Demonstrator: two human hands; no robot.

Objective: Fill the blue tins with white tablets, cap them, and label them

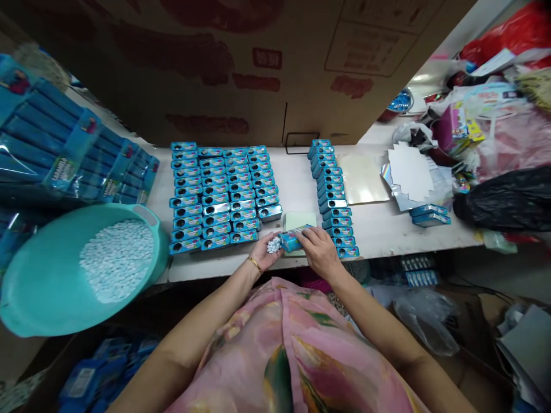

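My left hand (262, 252) is cupped around a small heap of pale blue pellets (273, 246), which look like mints. From above, my right hand (322, 253) grips a small blue tin (291, 240); its near end meets the pellets in my left palm. The tin's opening is too small to make out. Under the tin lies a pale green pad (300, 219). Several columns of similar blue tins (216, 208) stand left of my hands, many with a dark round spot on the end. Another column of tins (336, 212) runs beside my right hand.
A turquoise tub (38, 287) holding many pale blue pellets (123, 258) stands at the left, before stacked blue packs (43, 137). A large carton (258, 69) walls off the back. White cards (411, 172), two blue boxes (430, 217) and a black bag (508, 201) lie right.
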